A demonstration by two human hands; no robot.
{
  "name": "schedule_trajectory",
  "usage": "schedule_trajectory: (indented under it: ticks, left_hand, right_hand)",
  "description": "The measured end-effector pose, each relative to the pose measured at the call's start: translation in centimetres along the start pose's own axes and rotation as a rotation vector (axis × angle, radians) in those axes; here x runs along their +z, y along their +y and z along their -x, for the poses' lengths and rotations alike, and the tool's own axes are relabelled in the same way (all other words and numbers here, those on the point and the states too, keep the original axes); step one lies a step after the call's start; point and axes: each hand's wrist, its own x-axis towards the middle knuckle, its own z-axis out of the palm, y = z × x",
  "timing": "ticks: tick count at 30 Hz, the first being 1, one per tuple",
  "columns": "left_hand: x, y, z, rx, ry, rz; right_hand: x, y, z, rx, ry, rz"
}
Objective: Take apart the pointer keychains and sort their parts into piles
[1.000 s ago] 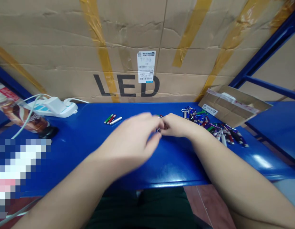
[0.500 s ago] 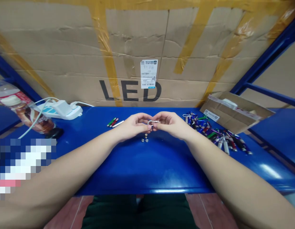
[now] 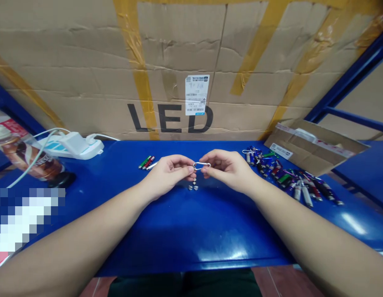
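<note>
Wire clip (image 3: 201, 166): bare metal, silvery, shiny.
Small discs (image 3: 193, 187): metal, bright, polished look.
Shelf top (image 3: 210, 231): blue paint, smooth, glossy, glare patches.
Big carton (image 3: 70, 70): brown cardboard, matt, creased.
Tape strips (image 3: 138, 74): yellowish, slight sheen, wrinkled.
Label (image 3: 197, 95): white paper, matt.
Power strip (image 3: 76, 145): white plastic, smooth.
Keychain lights (image 3: 290, 179): coloured, metallic sheen.

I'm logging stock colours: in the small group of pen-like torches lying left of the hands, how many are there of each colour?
Green torch: 1
Red torch: 1
Silver torch: 1
Total: 3
Not counted: the metal clip pinched between left hand and right hand.
</note>
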Motion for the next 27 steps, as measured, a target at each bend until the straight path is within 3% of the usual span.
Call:
schedule_trajectory:
  ticks: [8,12,22,27]
  left_hand:
    - [0.11,-0.14,-0.01,-0.035,-0.003,0.043]
    - [0.18,-0.18,0.04,-0.051,-0.009,0.056]
    - [-0.07,-0.23,0.00,-0.028,-0.044,0.018]
    - [-0.21,-0.32,-0.07,-0.043,-0.049,0.021]
  right_hand:
    - [-0.43,-0.42,0.30,-0.282,0.005,0.396]
    - [-0.51,-0.43,0.26,-0.346,0.019,0.428]
    - [-0.41,-0.57,0.18,-0.225,-0.096,0.310]
    - [-0.16,-0.47,0.11,-0.068,-0.170,0.076]
